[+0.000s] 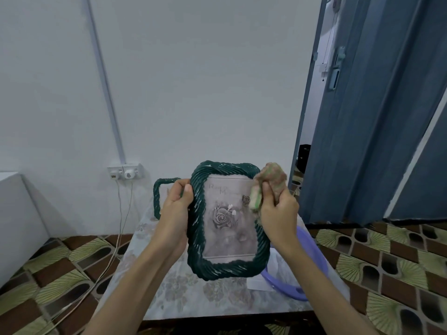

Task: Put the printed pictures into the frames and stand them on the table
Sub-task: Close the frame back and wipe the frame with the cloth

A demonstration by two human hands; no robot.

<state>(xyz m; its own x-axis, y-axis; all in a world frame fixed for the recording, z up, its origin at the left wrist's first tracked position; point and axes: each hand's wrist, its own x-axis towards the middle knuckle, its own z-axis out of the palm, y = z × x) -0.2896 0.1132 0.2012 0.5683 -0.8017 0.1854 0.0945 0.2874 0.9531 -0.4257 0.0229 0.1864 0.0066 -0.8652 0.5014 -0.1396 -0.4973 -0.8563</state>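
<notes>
left hand point(174, 211) grips the left edge of a dark green twisted-rope picture frame point(227, 264), thumb curled over the front rim, fingers behind it. frame held upright in the air at centre of the picture, front toward the camera, tilted slightly. behind its glass a greyish rose print point(228, 220) with faint lettering at the top.

right hand point(278, 210) clutches a crumpled green-and-pink cloth point(272, 181), fingers curled round it, and presses it against the upper right part of the frame, where rim meets glass.

second green frame point(158, 189) of the same make stands behind the left hand, left of centre, on the far end of the table; mostly hidden, only its upper left corner and left side show.

table point(193, 296) fills lower centre, covered with a pale floral cloth. purple plastic basin point(312, 247) at the table's right side, partly behind the right forearm; white sheets of paper point(260, 282) lie in and beside it, under the held frame's lower right corner.

upper half: plain white wall. double wall socket point(125, 171) at mid left, with white cables point(113, 252) dropping from it and trailing over the patterned brown-and-green floor point(387, 259) to the lower left. blue folding door point(377, 112) fills the right side, standing open.
</notes>
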